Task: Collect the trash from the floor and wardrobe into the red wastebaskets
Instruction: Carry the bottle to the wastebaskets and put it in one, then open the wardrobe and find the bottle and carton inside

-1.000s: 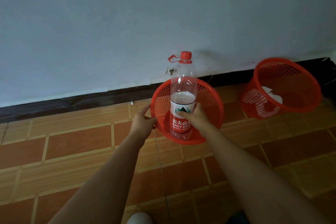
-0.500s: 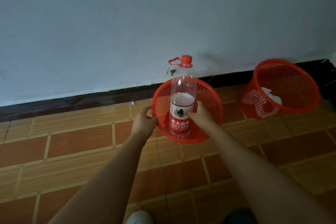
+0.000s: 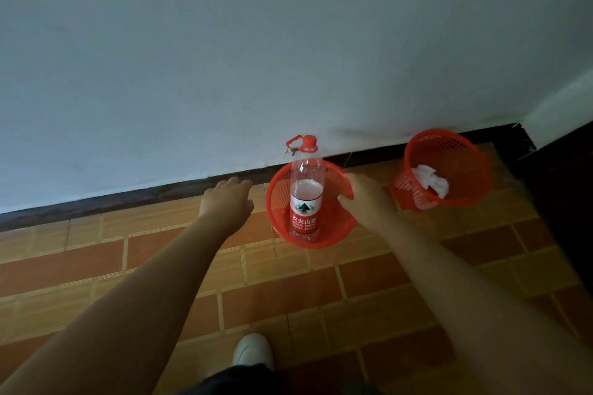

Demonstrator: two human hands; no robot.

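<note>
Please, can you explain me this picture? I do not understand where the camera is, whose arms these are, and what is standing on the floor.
The camera sits on a person's head and looks down, so the two bare arms are that person's own. The left hand is open beside the nearer red wastebasket, holding nothing. The right hand is at that basket's right rim; whether it grips the rim I cannot tell. Inside stands a plastic bottle with a red cap. A second red wastebasket, further right, holds white crumpled paper. Both stand on the tiled floor by the wall.

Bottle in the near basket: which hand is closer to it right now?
Right. The right hand touches the basket rim just right of the bottle; the left hand hovers apart, left of the basket.
</note>
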